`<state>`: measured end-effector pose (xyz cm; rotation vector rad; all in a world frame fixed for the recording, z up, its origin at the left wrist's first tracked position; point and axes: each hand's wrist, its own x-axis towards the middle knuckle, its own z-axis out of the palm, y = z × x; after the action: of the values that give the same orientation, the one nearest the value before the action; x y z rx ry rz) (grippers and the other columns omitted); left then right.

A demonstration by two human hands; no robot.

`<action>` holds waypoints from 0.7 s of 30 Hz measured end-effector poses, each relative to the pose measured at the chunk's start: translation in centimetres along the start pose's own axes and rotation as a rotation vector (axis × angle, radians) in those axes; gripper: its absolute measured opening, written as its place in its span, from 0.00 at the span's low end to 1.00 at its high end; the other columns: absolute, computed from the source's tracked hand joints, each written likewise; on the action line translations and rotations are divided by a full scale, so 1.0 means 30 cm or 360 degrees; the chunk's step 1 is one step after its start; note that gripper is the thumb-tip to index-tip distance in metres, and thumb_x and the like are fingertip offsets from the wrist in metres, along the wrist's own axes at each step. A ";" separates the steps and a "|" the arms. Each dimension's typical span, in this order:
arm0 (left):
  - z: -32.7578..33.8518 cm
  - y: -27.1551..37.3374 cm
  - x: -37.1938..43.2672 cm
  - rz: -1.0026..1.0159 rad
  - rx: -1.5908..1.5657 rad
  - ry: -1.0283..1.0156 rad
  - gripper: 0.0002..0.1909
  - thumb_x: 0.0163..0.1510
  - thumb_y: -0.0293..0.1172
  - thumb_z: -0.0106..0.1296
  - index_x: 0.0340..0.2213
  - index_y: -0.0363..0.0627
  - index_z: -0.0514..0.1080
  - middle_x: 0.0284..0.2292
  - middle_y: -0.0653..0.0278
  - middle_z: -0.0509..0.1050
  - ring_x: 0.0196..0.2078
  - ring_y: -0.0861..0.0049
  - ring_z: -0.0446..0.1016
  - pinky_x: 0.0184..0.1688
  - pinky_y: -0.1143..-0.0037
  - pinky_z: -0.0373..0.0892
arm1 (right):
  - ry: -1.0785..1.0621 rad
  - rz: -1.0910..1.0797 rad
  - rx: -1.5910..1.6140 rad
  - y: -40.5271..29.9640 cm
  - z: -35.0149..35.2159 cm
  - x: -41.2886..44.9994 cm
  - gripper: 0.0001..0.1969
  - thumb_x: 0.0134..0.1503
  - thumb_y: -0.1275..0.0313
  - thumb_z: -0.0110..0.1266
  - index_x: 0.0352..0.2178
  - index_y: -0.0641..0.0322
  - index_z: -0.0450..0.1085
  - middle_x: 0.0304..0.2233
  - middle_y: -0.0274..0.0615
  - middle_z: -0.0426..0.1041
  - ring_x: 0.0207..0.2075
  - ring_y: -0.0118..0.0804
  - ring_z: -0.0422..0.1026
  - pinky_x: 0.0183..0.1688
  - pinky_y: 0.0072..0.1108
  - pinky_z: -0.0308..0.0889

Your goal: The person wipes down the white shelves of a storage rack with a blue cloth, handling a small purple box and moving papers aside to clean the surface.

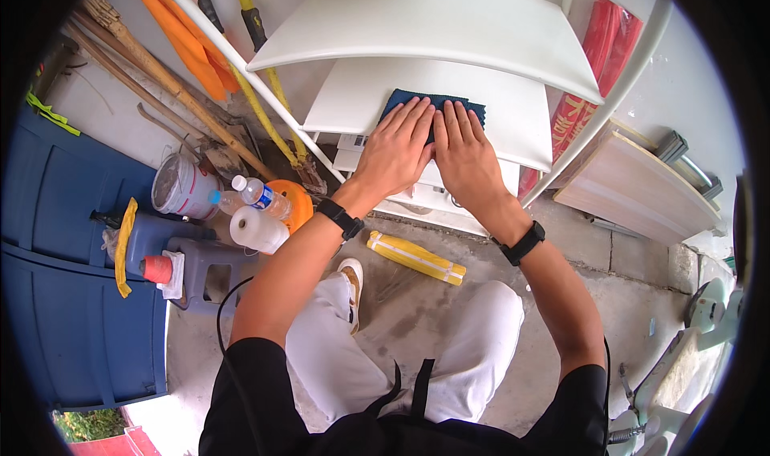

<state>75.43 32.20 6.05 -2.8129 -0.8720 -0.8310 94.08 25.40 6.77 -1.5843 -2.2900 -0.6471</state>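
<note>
A dark blue folded cloth (394,98) lies on the middle shelf (343,89) of a white metal rack. My left hand (394,146) rests flat over the cloth's left part, fingers stretched out and pointing to the back. Beside it, my right hand (466,149) lies palm down over the right part, fingers straight. The two hands nearly meet between the index fingers and thumbs. Their palms hide much of the cloth, whose edges show past the fingertips. A wider white shelf (421,20) overhangs from above.
Left of the rack stand long-handled tools (174,89), a paint bucket (185,185), plastic bottles (267,198), a plastic roll (255,228) and a stool (210,275). A rolled yellow bundle (415,257) lies on the concrete floor. To the right, a wooden panel (637,185) leans against the wall.
</note>
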 end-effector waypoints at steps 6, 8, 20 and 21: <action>-0.022 -0.082 -0.060 -0.0087 0.0087 -0.0090 0.32 0.60 0.29 0.52 0.65 0.30 0.65 0.67 0.44 0.67 0.71 0.51 0.64 0.75 0.57 0.58 | 0.0032 0.0004 -0.0040 -0.099 0.104 0.073 0.30 0.67 0.62 0.50 0.63 0.76 0.64 0.65 0.67 0.69 0.68 0.61 0.67 0.73 0.46 0.58; -0.043 -0.171 -0.113 -0.0128 0.0118 -0.0119 0.32 0.59 0.27 0.50 0.64 0.29 0.65 0.67 0.44 0.67 0.71 0.48 0.64 0.75 0.56 0.57 | -0.0041 0.0025 -0.0056 -0.192 0.154 0.142 0.31 0.67 0.62 0.49 0.65 0.75 0.63 0.66 0.66 0.67 0.70 0.61 0.65 0.73 0.48 0.56; -0.060 -0.378 -0.259 -0.0345 0.0421 -0.0237 0.31 0.63 0.26 0.46 0.67 0.31 0.62 0.68 0.42 0.64 0.73 0.48 0.60 0.76 0.55 0.53 | 0.0052 -0.0093 0.0064 -0.374 0.282 0.327 0.30 0.65 0.65 0.50 0.63 0.77 0.65 0.64 0.69 0.69 0.67 0.63 0.68 0.71 0.45 0.60; -0.061 -0.377 -0.262 -0.0380 0.0436 -0.0248 0.32 0.63 0.26 0.46 0.67 0.30 0.62 0.69 0.42 0.63 0.73 0.48 0.59 0.76 0.55 0.53 | 0.0097 -0.0117 0.0095 -0.367 0.290 0.324 0.30 0.65 0.65 0.50 0.63 0.78 0.65 0.64 0.69 0.69 0.67 0.63 0.68 0.71 0.45 0.60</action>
<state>62.98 37.28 2.60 -2.5920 -1.2577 -0.4733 80.53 34.42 1.64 -1.4396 -2.3100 -0.6299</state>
